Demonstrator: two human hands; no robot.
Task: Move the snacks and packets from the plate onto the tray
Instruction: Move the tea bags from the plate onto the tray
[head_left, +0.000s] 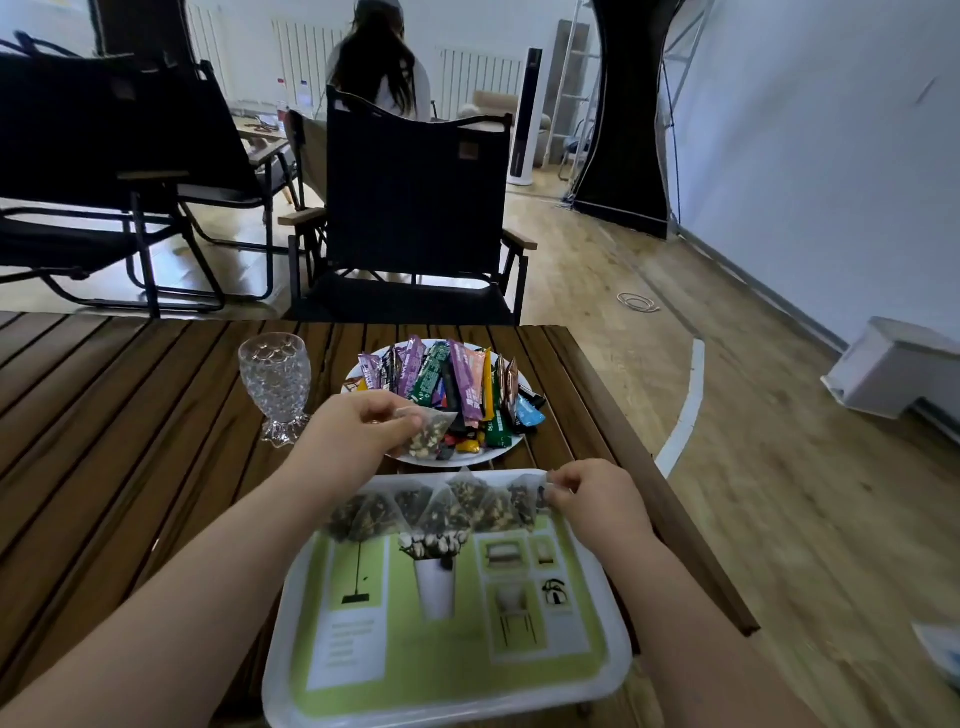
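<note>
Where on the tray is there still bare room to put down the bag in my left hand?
The tray is bare across its near half, from the row of tea bags down to the near rim. The far edge is crowded, and the right hand sits at its far right corner. The left hand holds its bag over the plate.

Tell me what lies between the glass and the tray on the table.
In the head view, the left hand and its forearm cross between the glass and the tray, holding a clear packet over the plate.

Textured glass goblet (274, 387) stood on slatted wooden table (104, 405), black folding chairs (415, 208) placed behind, person (382, 62) seated beyond
</note>
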